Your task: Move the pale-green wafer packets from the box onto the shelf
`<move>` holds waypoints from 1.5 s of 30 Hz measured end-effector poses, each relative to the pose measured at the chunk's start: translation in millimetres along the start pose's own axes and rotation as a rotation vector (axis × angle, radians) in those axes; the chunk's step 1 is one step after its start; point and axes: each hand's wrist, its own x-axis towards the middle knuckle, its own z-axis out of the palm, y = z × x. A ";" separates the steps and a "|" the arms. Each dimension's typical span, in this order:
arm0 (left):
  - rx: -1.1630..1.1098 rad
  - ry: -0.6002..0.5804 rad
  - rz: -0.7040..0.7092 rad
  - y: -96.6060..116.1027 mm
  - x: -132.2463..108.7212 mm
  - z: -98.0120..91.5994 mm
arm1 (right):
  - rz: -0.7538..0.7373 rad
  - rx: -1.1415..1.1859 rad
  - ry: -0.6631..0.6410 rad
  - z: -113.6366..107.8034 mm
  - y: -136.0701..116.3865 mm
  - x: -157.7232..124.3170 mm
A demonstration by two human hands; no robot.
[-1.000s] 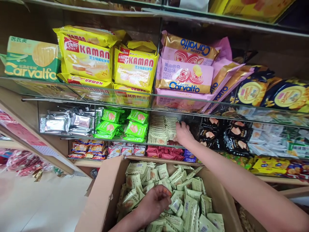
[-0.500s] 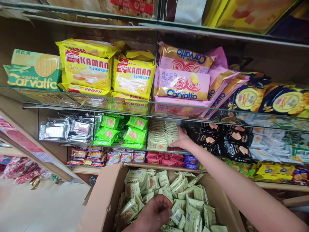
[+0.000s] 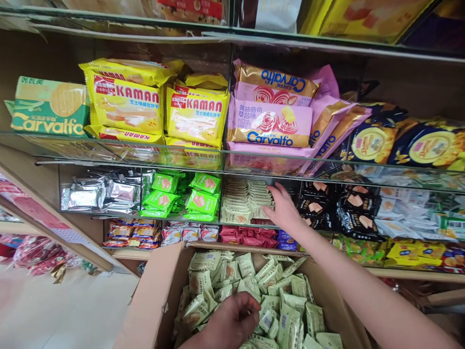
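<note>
My right hand point(image 3: 285, 208) reaches into the lower shelf at the right side of upright rows of pale green snack packets point(image 3: 238, 201). Its thumb and fingers are spread at the end of the row, with no packet gripped between them. Below, my left hand point(image 3: 232, 317) hovers with curled fingers over a cardboard box point(image 3: 148, 295) full of loose pale green packets point(image 3: 290, 320). Nothing shows between its fingers and thumb.
Green packets point(image 3: 201, 203) stand left of the rows, black packets point(image 3: 314, 206) to the right. Above, a glass shelf edge point(image 3: 189, 157) fronts yellow wafer packs point(image 3: 127, 102) and pink cookie packs point(image 3: 271, 118). Red packets point(image 3: 249, 237) lie on the shelf below.
My right hand has drawn slightly right and its fingers have spread away from the row's end. My left hand stays curled over the box. The view has shifted slightly.
</note>
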 end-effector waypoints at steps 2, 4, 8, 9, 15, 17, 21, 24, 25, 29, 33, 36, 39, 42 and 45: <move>0.174 -0.013 -0.021 1.8 -4.2 -2.5 | -0.197 0.058 0.049 -13.3 -13.5 -36.5; 0.329 -0.042 -0.048 5.2 -8.3 -4.1 | -0.281 0.145 -0.216 -16.1 -21.5 -81.6; 0.470 -0.143 -0.013 15.5 -14.9 -4.2 | -0.097 0.015 -0.657 8.4 -8.4 -159.6; 0.480 -0.160 -0.006 17.6 -16.0 -3.9 | -0.032 -0.047 -0.708 15.2 -1.1 -172.0; 0.482 -0.153 -0.052 20.8 -16.9 -3.6 | 0.036 -0.079 -0.800 13.5 22.4 -195.9; 0.481 -0.158 -0.074 20.4 -15.1 -3.7 | 0.029 -0.094 -0.782 7.8 20.2 -194.1; 0.454 -0.162 -0.087 21.6 -12.2 -3.5 | 0.108 -0.236 -0.739 13.0 19.6 -183.6; 0.405 -0.162 -0.081 23.8 -11.9 -4.6 | 0.157 -0.234 -0.752 19.8 28.7 -172.0; 0.380 -0.149 -0.078 24.6 -11.9 -5.7 | 0.155 -0.189 -0.750 19.2 32.9 -167.8; 0.201 -0.071 -0.038 30.7 -8.4 -12.0 | 0.167 0.050 -0.658 -1.9 46.4 -151.3; -0.158 0.078 0.047 49.6 2.7 -13.1 | 0.261 0.314 -0.403 -25.6 42.1 -140.1; -0.371 0.054 0.054 69.9 12.1 -7.8 | 0.306 0.617 -0.317 -24.7 25.4 -139.9; -0.441 0.029 0.088 84.7 16.2 -2.1 | 0.387 0.839 -0.235 -15.4 4.9 -144.3; -0.486 0.058 0.128 87.9 15.7 -0.3 | 0.480 0.963 -0.119 -7.1 -8.4 -147.8; -0.537 0.078 0.146 84.0 14.5 -1.2 | 0.500 1.069 -0.062 -1.8 -11.8 -149.5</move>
